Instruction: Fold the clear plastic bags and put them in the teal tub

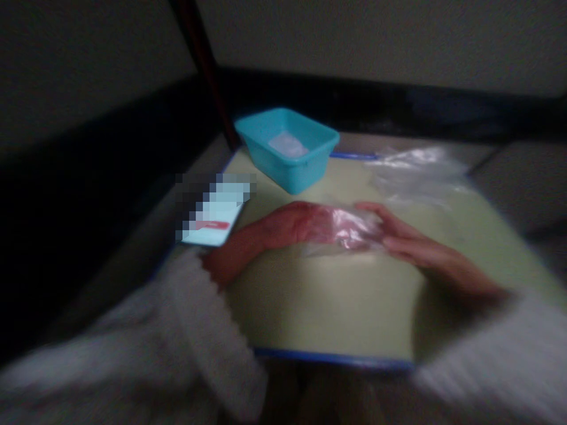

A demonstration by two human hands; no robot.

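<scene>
A clear plastic bag (352,227) lies over the fingers of my left hand (301,224), which seems to be inside it; glare and blur hide how those fingers are set. At the bag's right end, my right hand (398,233) grips the plastic between thumb and fingers. Both hands are just above the middle of a pale yellow table (319,313).
A turquoise plastic basket (290,168) with something whitish in it stands at the back. More clear plastic bags (416,171) lie at the back right. A phone with a lit screen (217,212) rests by the left edge, near my left forearm. Blue trim (332,357) borders the table.
</scene>
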